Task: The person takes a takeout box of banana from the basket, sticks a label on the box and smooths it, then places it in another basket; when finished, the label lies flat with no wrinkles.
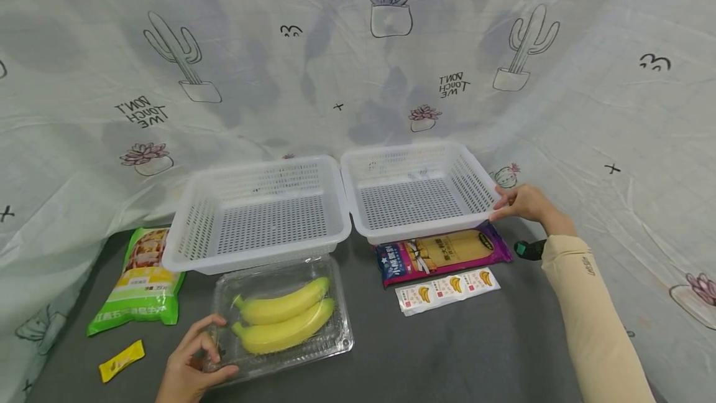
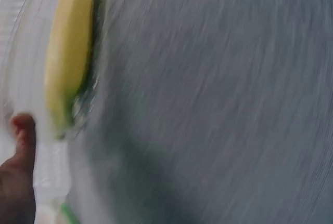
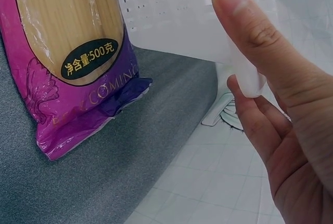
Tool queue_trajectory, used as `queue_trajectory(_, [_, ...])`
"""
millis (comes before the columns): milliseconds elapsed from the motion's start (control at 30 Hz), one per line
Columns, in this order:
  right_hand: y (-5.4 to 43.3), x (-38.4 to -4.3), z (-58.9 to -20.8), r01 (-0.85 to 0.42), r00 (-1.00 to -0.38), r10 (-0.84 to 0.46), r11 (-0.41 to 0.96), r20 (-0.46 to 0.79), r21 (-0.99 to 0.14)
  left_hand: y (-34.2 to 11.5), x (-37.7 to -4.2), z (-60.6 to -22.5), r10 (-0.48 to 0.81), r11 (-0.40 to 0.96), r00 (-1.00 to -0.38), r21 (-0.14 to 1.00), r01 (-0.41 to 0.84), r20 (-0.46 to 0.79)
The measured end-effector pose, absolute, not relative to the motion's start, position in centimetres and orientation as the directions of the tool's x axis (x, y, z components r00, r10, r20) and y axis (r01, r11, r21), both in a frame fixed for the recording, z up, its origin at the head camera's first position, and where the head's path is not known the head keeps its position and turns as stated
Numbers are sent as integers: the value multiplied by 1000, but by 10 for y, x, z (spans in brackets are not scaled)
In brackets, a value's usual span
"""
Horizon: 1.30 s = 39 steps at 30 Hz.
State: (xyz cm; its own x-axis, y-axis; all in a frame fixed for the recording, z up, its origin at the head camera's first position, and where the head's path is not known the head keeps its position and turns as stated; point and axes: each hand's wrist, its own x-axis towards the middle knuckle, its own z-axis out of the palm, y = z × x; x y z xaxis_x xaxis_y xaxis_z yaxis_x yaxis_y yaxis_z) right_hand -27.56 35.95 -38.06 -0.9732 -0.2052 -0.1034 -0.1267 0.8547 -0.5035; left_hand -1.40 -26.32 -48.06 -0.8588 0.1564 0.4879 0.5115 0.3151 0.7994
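Observation:
My left hand (image 1: 196, 356) grips the left end of a clear plastic box (image 1: 342, 328), thumb at the near side and fingers along the far side. Two yellow bananas (image 1: 285, 322) lie side by side inside the box. The left wrist view is blurred, showing a thumb (image 2: 23, 141) beside a banana (image 2: 70, 52). At the right, my right hand (image 1: 528, 204) pinches the near right corner of a white perforated basket (image 1: 425, 230). In the right wrist view, thumb and fingers (image 3: 255, 31) stand on either side of the rim.
A second white basket (image 1: 263, 260) stands left of the first. In front of the right one lie a purple noodle pack (image 1: 447, 257) and a strip of banana-print packets (image 1: 447, 291). At left are a green-and-yellow bag (image 1: 140, 285) and a small yellow packet (image 1: 122, 361). A patterned curtain (image 1: 335, 67) hangs behind.

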Motion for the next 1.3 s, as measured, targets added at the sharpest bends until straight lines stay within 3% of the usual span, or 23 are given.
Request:
queue_trajectory(200, [358,-274,-380,-123,-974,-200,858,-103,-499,-278,-11,-462,229,360,-942,877,317,247])
queue_trajectory(400, [360,-273,-380,-120,-973,-206,843,-108,-525,-284,-15,-451,222,430,-971,885,179,89])
queue_trajectory(1033, [360,-276,-382,-116,-974,-199,847,-105,-519,-290,-24,-445,238,492,-958,831,260,159])
queue_trajectory(1300, [363,-273,-383,-147,-973,-216,852,-81,-502,-280,-17,-441,126,662,-965,705,254,230])
